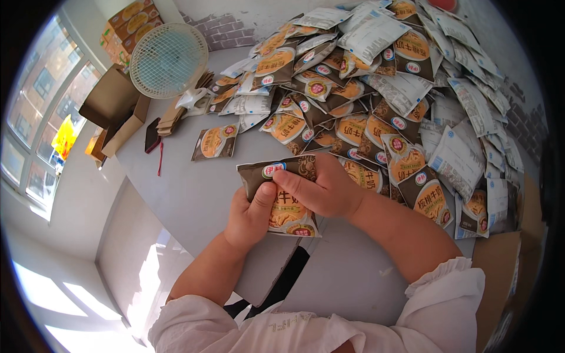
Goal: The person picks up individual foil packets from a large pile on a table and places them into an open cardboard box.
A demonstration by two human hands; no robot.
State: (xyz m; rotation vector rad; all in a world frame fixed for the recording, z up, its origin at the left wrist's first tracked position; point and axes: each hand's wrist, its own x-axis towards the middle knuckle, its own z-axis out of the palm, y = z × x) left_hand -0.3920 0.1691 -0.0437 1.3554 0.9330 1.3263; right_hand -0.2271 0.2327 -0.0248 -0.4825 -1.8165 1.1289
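Observation:
A brown and orange Yili milk pouch is held upright between both hands, just above the near part of the grey table. My left hand grips its left side, thumb on the printed front. My right hand grips the upper right side, its thumb pointing left below the logo. The fingers behind the pouch are hidden. Beyond the hands and to the right lies a large heap of similar pouches, some showing printed fronts, others white backs. One separate pouch lies flat to the left of the heap.
A round fan stands at the back left, with folded cardboard, a dark phone-like object and a red cord nearby. An open carton is at the left edge, another at the right. Stacked boxes stand behind.

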